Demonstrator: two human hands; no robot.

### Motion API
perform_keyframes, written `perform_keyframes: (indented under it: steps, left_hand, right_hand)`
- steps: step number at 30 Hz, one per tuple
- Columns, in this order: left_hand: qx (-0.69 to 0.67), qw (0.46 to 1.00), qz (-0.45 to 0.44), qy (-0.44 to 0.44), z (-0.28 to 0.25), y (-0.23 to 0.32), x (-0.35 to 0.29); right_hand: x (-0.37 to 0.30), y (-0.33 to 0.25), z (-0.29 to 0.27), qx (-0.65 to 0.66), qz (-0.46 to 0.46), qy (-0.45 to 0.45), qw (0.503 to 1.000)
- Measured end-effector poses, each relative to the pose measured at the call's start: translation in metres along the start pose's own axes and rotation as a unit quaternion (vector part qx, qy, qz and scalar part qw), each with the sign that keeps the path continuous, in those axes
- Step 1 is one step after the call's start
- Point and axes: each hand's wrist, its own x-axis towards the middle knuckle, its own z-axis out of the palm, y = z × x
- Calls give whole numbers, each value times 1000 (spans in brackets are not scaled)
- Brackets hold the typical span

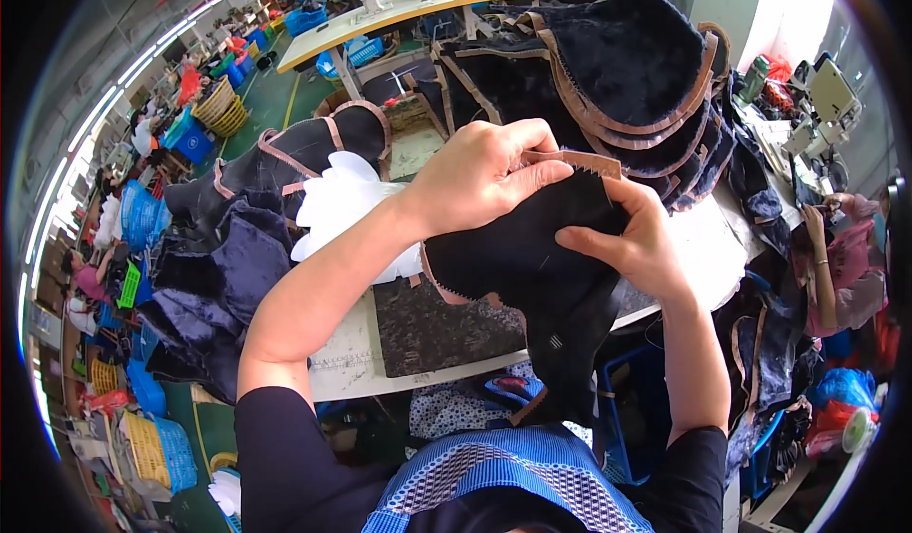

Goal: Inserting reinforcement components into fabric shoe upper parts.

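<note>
A black fabric piece (pixel 518 243) with a zigzag-cut brown edge strip (pixel 594 162) is held up over the table, its lower end hanging past the front edge. My left hand (pixel 475 177) is closed in a pinch on the brown strip at the top. At the piece's right side is my right hand (pixel 651 243), its thumb lying on the black cloth and its fingers bent behind the edge. Beneath the cloth lies a dark mottled board (pixel 446 329) on the white tabletop (pixel 347 348). White scalloped sheets (pixel 337 200) sit behind my left forearm.
Stacked dark plush pieces (pixel 636 58) with brown edging rise at the back right. More dark plush (pixel 214 286) is heaped at the left. Another person (pixel 845 257) works beside a sewing machine (pixel 826 105) at the right. Baskets (pixel 223 110) line the green floor.
</note>
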Motion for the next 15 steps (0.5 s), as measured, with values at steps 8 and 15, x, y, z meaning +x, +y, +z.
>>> perform_keyframes:
  steps: [8, 15]
  left_hand:
    - [-54, 998, -28, 7, -4, -10, -12]
    - [-124, 991, -41, 41, -11, -27, -34]
  right_hand:
    - [-1, 8, 5, -154, -9, -4, 988]
    - [-2, 20, 15, 2, 8, 36, 999]
